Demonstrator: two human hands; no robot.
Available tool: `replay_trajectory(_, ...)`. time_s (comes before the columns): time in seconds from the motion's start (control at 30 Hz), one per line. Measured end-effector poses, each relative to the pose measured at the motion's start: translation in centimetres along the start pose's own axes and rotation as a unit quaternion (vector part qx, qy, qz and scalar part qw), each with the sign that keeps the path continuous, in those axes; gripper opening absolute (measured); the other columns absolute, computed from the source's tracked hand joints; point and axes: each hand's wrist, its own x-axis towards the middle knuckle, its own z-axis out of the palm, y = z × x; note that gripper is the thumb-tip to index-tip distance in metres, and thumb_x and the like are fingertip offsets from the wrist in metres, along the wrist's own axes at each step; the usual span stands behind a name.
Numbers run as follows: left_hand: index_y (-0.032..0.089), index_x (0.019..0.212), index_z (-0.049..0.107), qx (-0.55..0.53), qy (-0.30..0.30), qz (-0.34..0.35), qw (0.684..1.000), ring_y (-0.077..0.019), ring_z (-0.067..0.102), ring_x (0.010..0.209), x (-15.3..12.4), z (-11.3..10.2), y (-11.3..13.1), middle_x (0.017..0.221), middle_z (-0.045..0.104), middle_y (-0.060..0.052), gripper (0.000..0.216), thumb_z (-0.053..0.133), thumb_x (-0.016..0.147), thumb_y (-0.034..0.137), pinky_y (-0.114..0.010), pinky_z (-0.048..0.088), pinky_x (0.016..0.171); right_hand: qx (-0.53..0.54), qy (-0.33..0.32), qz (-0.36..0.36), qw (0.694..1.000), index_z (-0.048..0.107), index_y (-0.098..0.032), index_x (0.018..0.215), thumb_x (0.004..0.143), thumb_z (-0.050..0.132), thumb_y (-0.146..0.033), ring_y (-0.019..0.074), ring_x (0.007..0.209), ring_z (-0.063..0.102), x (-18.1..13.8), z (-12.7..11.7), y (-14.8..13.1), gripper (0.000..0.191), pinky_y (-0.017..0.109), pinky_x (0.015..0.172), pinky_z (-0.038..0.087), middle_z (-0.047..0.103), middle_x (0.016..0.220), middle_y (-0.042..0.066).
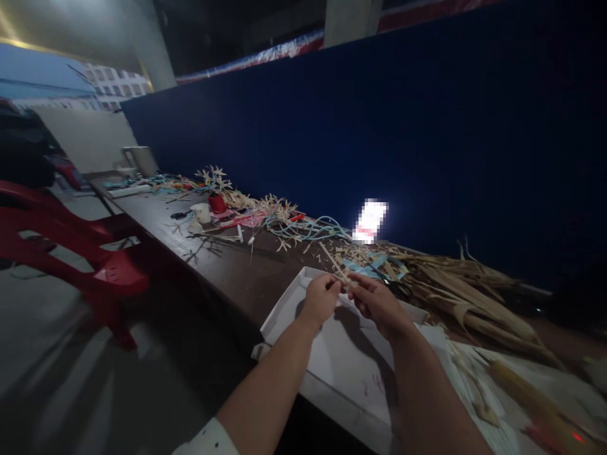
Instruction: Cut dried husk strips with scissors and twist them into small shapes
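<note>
Both hands meet over the white tray (289, 303), the left hand (321, 298) and right hand (375, 303) each pinching a thin dry straw strip (333, 261) that slants up toward 11 o'clock. Dried husks (467, 297) lie at 3 o'clock of the hands, a red chair (71, 243) far off at 9 o'clock

pixelated card (370, 220), blurred corn cob (526, 387) at edge

We saw a long dark brown tabletop (227, 268) carrying a shallow white cardboard tray (332, 354), dried tan husks (467, 294), pale blue strips (308, 226), a white cup (202, 212) and a red cup (217, 203).
</note>
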Motion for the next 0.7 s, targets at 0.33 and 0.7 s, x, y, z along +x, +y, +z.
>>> replay_trajectory(0.33, 0.015, 0.068, 0.057, 0.021, 0.002, 0.039, 0.999, -0.0099, 0.050, 0.063, -0.3, 0.1, 0.1, 0.065, 0.058, 0.000, 0.016, 0.047, 0.077, 0.024, -0.020, 0.039, 0.059, -0.163, 0.075, -0.111, 0.977, 0.072, -0.017, 0.097, 0.070, 0.062, -0.039, 0.0110, 0.053, 0.046, 0.9, -0.3, 0.8, 0.036, 0.024, 0.051, 0.036, 0.058, 0.063, 0.000)
replay_trajectory(0.7, 0.014, 0.068, 0.061, -0.019, 0.020, -0.020, 0.999, -0.0093, 0.049, 0.059, -0.1, -0.1, 0.4, 0.061, 0.059, 0.000, 0.017, 0.050, 0.074, 0.024, -0.020, 0.038, 0.058, 0.014, 0.090, -0.021, 0.996, 0.055, -0.021, 0.122, 0.069, 0.064, -0.040, 0.0049, 0.040, 0.032, 0.3, -1.4, 0.3, 0.057, 0.018, 0.036, 0.020, 0.054, 0.065, -0.002)
